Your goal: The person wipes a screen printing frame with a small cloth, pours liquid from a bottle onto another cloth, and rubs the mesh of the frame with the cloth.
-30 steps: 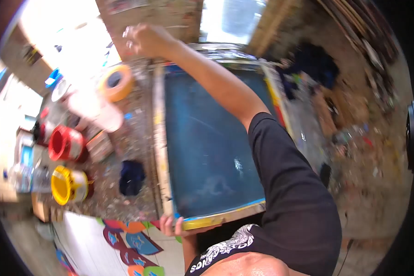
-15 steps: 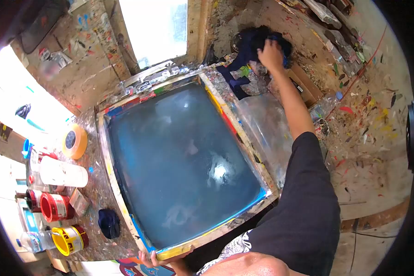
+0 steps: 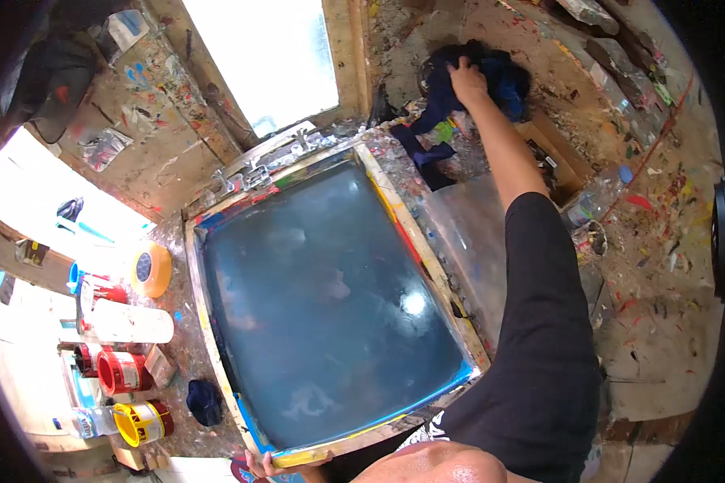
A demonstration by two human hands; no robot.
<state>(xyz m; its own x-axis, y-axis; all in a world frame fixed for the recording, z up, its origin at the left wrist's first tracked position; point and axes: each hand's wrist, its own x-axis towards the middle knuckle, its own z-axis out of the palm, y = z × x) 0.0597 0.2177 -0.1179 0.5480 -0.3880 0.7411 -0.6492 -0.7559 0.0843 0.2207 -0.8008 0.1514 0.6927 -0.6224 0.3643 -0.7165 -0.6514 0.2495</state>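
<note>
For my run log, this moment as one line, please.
left hand: holding frame at near-left corner | right hand: on dark cloths, grip unclear | tape: left of frame

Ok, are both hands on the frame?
No: the left hand holds the frame, but the right hand is at the dark cloths.

My right hand (image 3: 470,84) hides some dark cloth (image 3: 509,84) beneath it, and my grip is hard to tell; the frame (image 3: 362,439) covers much of my left hand (image 3: 259,464).
</note>
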